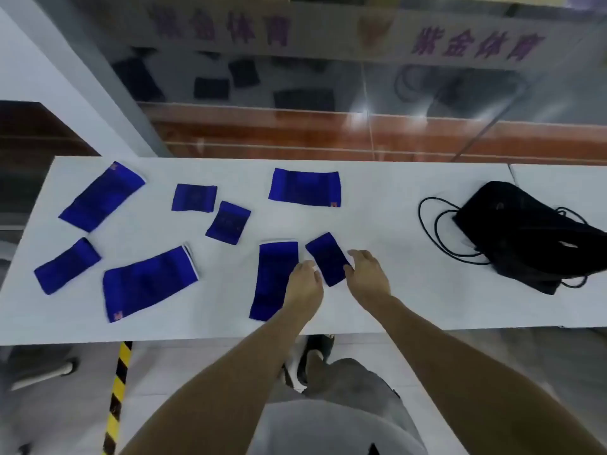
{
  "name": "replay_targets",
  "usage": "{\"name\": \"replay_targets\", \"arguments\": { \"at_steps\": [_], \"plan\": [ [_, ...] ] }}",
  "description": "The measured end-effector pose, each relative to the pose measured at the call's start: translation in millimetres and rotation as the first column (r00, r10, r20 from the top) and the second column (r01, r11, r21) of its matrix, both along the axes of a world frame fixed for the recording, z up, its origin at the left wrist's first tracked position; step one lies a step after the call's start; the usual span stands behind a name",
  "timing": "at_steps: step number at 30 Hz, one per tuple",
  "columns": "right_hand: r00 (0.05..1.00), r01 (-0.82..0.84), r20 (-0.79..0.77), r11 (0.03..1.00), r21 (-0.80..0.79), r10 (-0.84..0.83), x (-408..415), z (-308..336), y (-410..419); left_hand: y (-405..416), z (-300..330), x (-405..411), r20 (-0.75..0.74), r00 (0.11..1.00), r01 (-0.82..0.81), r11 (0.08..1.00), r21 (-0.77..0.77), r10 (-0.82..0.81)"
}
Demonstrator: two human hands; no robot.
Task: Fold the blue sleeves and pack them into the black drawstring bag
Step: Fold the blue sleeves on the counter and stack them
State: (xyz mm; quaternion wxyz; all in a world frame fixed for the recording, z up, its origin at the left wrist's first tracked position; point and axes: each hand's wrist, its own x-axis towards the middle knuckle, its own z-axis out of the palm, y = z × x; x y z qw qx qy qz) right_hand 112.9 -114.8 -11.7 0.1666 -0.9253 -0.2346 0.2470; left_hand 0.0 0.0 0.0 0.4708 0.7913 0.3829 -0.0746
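Note:
Several blue sleeves lie flat on the white table (394,290). A small blue sleeve (326,257) sits between my two hands near the front edge. My left hand (303,284) rests on the right side of a longer blue sleeve (274,279), fingers touching the small sleeve's left edge. My right hand (366,274) touches the small sleeve's right edge, fingers spread. The black drawstring bag (525,231) lies crumpled at the right of the table, its black cord (433,228) looping out to the left.
More blue sleeves lie at the far left (101,195), front left (67,266), left front (147,282), middle (193,198) (228,222) and back middle (304,188). A glass wall stands behind the table. Yellow-black tape (116,395) marks the floor.

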Motion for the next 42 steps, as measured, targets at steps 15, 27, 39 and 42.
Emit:
{"name": "replay_targets", "arguments": {
  "at_steps": [15,27,39,42],
  "plan": [
    [0.876,0.337,-0.401,0.935,0.115,-0.267,46,-49,9,-6,-48,67,-0.239,0.905,-0.412,0.868,-0.279,0.353],
    [0.744,0.498,-0.624,0.821,0.279,-0.239,35,-19,38,31,-26,40,-0.058,0.888,-0.453,0.842,-0.293,0.457],
    [0.801,0.442,-0.556,0.846,0.299,-0.222,-53,-9,175,166,-20,-53,-0.005,0.855,-0.498,0.817,-0.292,0.519],
    [0.814,0.448,-0.523,0.847,0.286,-0.254,-66,-16,201,201,-29,-63,-0.019,0.870,-0.484,0.847,-0.221,0.492]
  ]
}}
